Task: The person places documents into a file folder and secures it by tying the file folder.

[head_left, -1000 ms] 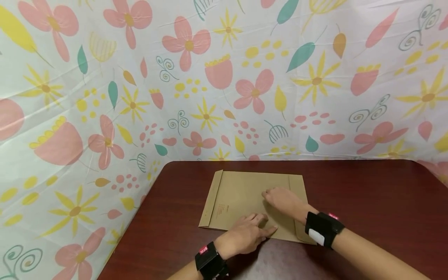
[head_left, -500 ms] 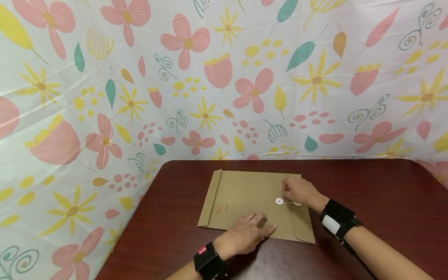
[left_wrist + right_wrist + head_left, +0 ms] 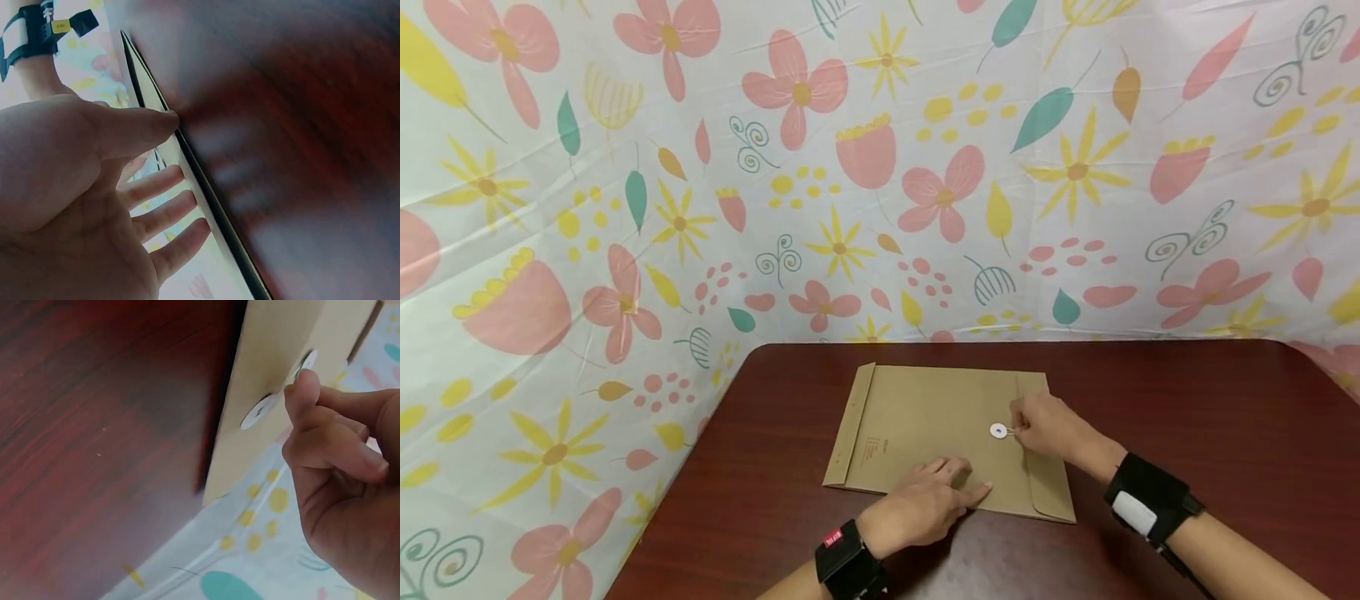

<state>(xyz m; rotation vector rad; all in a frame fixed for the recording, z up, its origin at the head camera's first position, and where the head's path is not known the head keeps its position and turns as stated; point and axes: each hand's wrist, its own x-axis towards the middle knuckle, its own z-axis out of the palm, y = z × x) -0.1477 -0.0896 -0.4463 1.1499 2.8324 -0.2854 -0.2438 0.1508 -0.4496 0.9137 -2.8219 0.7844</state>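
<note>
A brown paper envelope (image 3: 925,417) lies flat on the dark red table (image 3: 1187,408), its flap to the right. A white round button (image 3: 997,431) sits near the flap, with a thin string running off it. My right hand (image 3: 1021,428) pinches that string just right of the button, fingers curled. In the right wrist view the fingertips (image 3: 301,384) sit over the envelope (image 3: 275,344) beside the white button (image 3: 257,412). My left hand (image 3: 958,483) lies flat on the envelope's near edge, fingers straight. The left wrist view has its thumb (image 3: 144,128) touching the envelope's edge (image 3: 206,200).
A flowered plastic sheet (image 3: 700,208) hangs as a wall behind and to the left of the table. The table's left edge (image 3: 692,467) runs close to the envelope. Bare table top stretches to the right. Black bands sit on both wrists.
My right hand left the envelope's middle, went right to the flap and took the string by the white button, which now shows. The left hand has not moved.
</note>
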